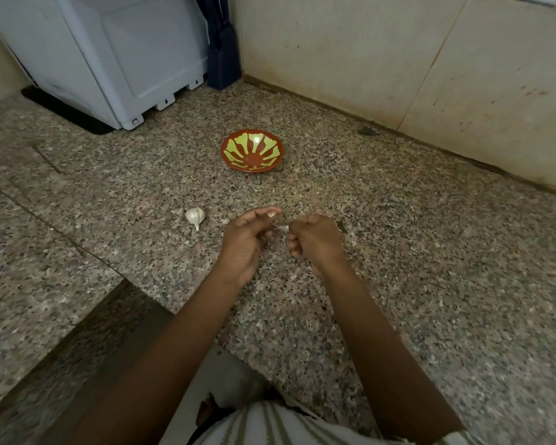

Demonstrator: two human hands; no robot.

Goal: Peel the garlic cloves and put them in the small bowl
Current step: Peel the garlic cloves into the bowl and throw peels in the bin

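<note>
1. The granite counter [398, 252] carries everything. The work goes on over its middle, back from the front edge, probably so that loose skin falls onto the surface rather than the floor.
2. A grey-white appliance [109, 59] stands in the back left corner on a dark mat [61, 107]. A dark blue object [222, 59] is wedged against the tiled wall [366, 59] beside it. Both sit well apart from the working spot.
3. The left hand [247, 232] and the right hand [315, 239] hover close together above the counter. The fingers of both are curled inward towards the gap between them. The left thumb lies over the top and the right fingertips are bunched, which looks like a two-handed peeling grip.
4. The small bowl [252, 150], red with a green pattern, sits beyond the hands towards the back wall, within an easy forward reach. It holds nothing, so no peeled clove has gone in yet.
5. A garlic bulb [195, 216] lies on its side just left of the left hand, apart from it. It is likely parked there as the supply for further cloves.
6. The garlic clove [282, 229] shows only as a pale sliver pinched between the fingertips of both hands. It is too small and too hidden to tell how much skin remains on it.
</note>
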